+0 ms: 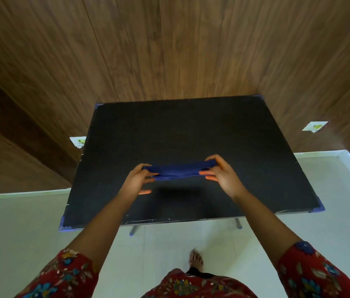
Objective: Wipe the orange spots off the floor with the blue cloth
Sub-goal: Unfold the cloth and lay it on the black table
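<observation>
A dark blue cloth (pixel 178 171) is stretched flat between both hands, held above a black board-like table top (pixel 191 130). My left hand (pixel 137 178) pinches its left end and my right hand (pixel 221 172) pinches its right end. An orange streak (pixel 145 192) lies on the black surface just below my left hand. Two more short orange marks (pixel 208 175) show under the cloth's right end, beside my right fingers; whether they are on the surface or are fingertips I cannot tell. The cloth casts a shadow on the surface beneath it.
The black top has blue taped corners (pixel 318 209) and metal legs (pixel 238 223) on a pale tiled floor (pixel 30 229). Wood-panelled walls (pixel 126 50) rise behind, with two white wall sockets (pixel 314 126). My bare foot (pixel 196 260) stands near the table's front edge.
</observation>
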Tool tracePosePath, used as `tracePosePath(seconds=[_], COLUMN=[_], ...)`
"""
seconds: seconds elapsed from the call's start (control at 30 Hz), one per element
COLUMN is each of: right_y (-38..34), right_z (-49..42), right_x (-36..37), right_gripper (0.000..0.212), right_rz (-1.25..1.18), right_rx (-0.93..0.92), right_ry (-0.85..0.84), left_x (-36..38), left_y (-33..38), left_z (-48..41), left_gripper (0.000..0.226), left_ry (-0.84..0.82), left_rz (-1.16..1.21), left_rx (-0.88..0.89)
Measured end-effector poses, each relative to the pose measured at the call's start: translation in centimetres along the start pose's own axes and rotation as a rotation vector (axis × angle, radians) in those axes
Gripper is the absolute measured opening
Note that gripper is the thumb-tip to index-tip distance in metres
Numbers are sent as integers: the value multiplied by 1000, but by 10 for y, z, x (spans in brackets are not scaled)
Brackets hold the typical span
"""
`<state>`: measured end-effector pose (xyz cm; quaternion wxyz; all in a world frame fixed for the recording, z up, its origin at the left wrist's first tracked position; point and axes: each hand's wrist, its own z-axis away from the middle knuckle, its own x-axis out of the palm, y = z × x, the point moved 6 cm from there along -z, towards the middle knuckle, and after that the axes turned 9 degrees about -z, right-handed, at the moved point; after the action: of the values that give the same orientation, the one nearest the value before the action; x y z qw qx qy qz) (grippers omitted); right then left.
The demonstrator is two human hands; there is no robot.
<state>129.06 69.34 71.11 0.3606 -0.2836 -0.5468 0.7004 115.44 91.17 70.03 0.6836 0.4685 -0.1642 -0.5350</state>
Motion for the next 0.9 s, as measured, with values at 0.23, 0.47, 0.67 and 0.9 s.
tracePosePath(seconds=[0.23, 0.47, 0.67, 0.9], right_y=[37, 68, 67, 101], right_z=[8, -13, -37, -47], right_x=[-5, 1, 2, -2], right_gripper=[20, 61, 65, 55], right_rz=[-602, -324, -133, 376], right_rx=[133, 378, 188, 163], right_ry=[217, 188, 161, 235], left_x=[4, 19, 19, 34], left_y=[-18, -45, -36, -62], left_z=[1, -29, -58, -81], left_gripper=[21, 26, 55, 74], left_ry=[217, 125, 106, 50], left_rz=[557, 284, 42, -383], left_rx=[-30, -208, 28, 143])
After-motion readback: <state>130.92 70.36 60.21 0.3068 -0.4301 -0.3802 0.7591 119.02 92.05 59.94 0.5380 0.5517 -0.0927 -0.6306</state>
